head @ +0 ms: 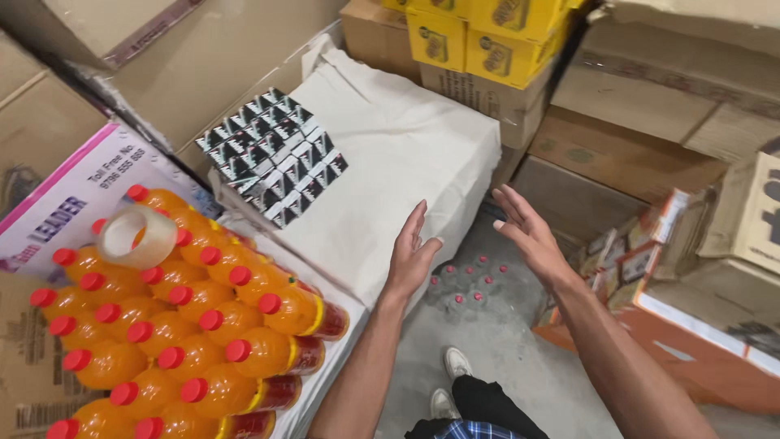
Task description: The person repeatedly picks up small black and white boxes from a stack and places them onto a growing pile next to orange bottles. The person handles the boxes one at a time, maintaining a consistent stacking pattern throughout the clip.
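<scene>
L hand (412, 258) by white sack (398, 154) (R hand (526, 230) open)

Matt white cloth sack (406, 154); glossy plastic orange bottles (187, 325) topped by clear glossy tape roll (136, 236); matt brown cardboard boxes (634, 154); rough concrete floor (504, 341).

Two bare hands, the left hand (412, 258) and the right hand (526, 230), one roll of clear tape (136, 236), one white sack (406, 154), one block of small black-and-white packets (272, 156), and roughly two dozen red-capped orange bottles (175, 333); exact number unclear.

White cloth-wrapped bundle (406, 154) lies flat, small black-and-white packets (272, 154) stacked on top.
</scene>
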